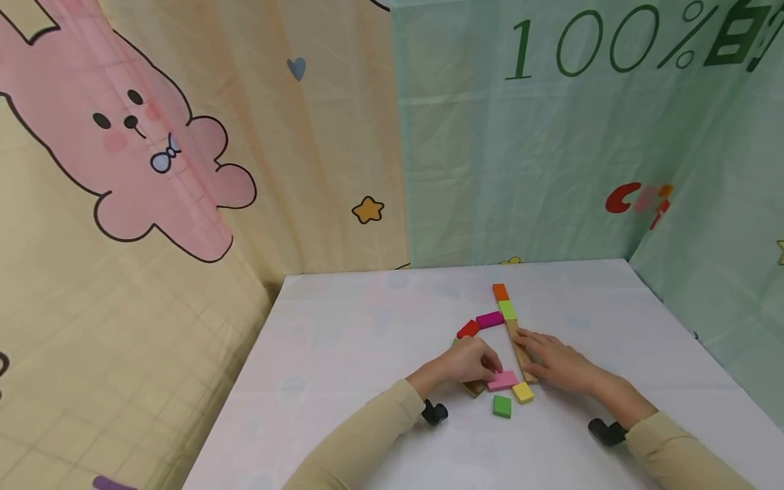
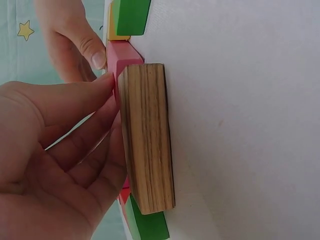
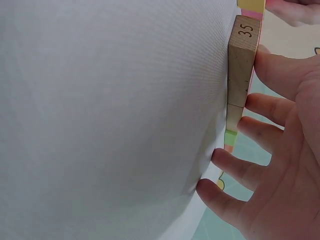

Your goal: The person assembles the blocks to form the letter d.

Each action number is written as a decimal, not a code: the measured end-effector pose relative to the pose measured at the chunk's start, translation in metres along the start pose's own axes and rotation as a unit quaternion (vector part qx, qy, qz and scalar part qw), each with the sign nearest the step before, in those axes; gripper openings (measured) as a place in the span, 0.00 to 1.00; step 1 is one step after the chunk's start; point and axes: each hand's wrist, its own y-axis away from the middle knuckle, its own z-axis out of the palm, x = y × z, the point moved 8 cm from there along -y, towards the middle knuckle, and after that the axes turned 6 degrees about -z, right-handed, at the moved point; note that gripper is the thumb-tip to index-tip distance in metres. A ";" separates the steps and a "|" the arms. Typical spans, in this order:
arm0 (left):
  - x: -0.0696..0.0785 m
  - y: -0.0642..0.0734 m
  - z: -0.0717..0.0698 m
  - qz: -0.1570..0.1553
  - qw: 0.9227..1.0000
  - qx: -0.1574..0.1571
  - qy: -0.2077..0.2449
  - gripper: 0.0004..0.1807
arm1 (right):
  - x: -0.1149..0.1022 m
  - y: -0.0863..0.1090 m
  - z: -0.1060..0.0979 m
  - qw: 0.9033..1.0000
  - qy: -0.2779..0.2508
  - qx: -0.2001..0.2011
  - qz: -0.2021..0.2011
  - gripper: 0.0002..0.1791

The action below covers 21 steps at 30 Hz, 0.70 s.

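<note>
Wooden blocks in several colours lie joined in a bent outline on the white table. At its near side is a pink block [image 1: 503, 381], pinched by the thumb and fingers of my left hand [image 1: 468, 361]. A plain wooden block [image 2: 147, 140] stands close beside that hand, mostly covered by it in the head view. My right hand [image 1: 560, 361] has its fingers spread, with thumb and fingertips touching the outer side of a row of plain wooden blocks [image 1: 519, 348]. The nearest of these bears the number 35 [image 3: 245, 31]. A yellow block [image 1: 523, 393] sits by the pink block's right end.
A green block [image 1: 502, 407] lies in front of the pink one. Beyond the hands are a red block [image 1: 468, 329], a magenta block [image 1: 490, 320], a lime block [image 1: 507, 310] and an orange block [image 1: 500, 292]. Printed curtains [image 1: 331, 150] hang behind the table [image 1: 343, 327].
</note>
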 end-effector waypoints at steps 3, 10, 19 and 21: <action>0.001 0.000 0.001 0.002 1.000 -0.008 -0.001 0.06 | -0.001 0.000 -0.001 1.000 0.002 0.002 -0.005 0.40; 0.003 0.003 0.003 0.011 1.000 -0.018 -0.001 0.05 | -0.003 0.000 -0.004 1.000 0.003 0.004 -0.011 0.40; 0.004 0.004 0.006 0.035 0.999 -0.036 -0.013 0.05 | -0.002 0.000 -0.003 1.000 0.001 0.003 -0.014 0.38; 0.004 0.004 0.007 0.035 0.998 -0.042 -0.014 0.05 | -0.001 0.000 -0.002 1.000 0.003 0.002 -0.013 0.39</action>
